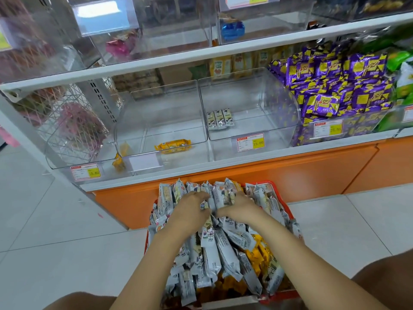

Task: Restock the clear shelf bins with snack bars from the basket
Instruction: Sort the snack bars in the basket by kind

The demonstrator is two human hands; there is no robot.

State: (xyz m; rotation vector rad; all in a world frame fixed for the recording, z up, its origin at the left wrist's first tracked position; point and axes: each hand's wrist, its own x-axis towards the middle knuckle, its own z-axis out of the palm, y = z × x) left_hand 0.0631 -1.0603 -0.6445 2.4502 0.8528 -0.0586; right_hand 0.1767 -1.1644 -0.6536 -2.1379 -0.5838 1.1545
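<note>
- Snack bars [214, 249] in grey wrappers fill the red basket [288, 210] on the floor below the shelf.
- My left hand [190, 210] and right hand [240, 209] both close around an upright bunch of bars.
- Three bars [220, 119] lie in the clear bin [250, 108] above.
</note>
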